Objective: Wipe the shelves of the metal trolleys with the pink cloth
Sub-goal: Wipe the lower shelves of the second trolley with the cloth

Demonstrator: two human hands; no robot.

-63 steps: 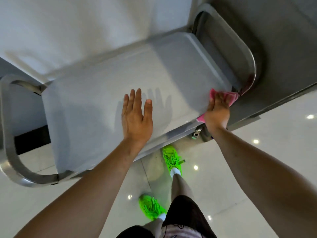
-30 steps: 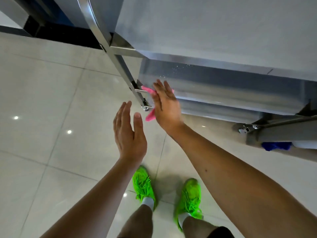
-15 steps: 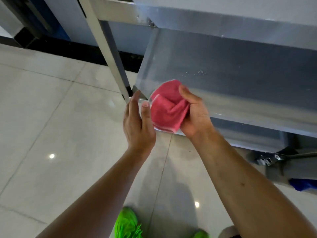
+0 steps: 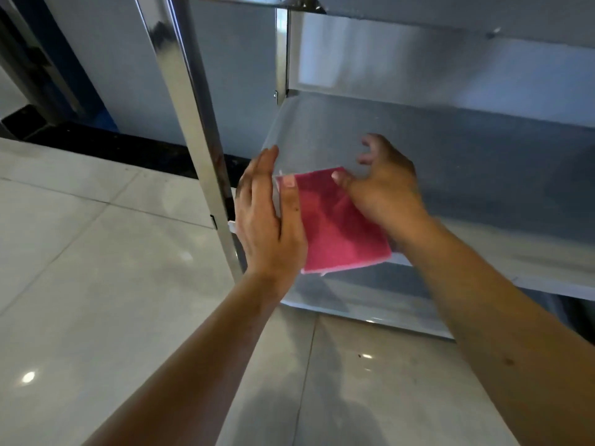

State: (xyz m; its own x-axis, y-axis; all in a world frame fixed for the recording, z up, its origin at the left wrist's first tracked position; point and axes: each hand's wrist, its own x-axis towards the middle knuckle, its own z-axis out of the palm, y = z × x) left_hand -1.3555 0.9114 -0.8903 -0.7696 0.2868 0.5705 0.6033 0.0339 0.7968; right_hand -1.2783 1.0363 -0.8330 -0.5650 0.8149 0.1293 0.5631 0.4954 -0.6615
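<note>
The pink cloth point(image 4: 335, 233) is folded into a flat square and held in front of the metal trolley's middle shelf point(image 4: 467, 169), at its left front corner. My left hand point(image 4: 267, 217) holds the cloth's left edge, thumb laid over the top and fingers straight behind it. My right hand point(image 4: 386, 185) grips the cloth's upper right side, its thumb pressed on the fabric and its fingers loosely curled above the shelf. The shelf surface is bare, dull steel.
A shiny upright post point(image 4: 193, 123) of the trolley stands just left of my left hand. The lowest shelf point(image 4: 370, 304) shows under the cloth, and the top shelf's underside point(image 4: 450, 20) overhangs. Glossy floor tiles point(image 4: 96, 284) spread to the left and below.
I have moved lower and closer to the middle shelf. The cloth, bunched in my right hand half a second ago, is now spread flat between both hands, with my left hand gripping it.
</note>
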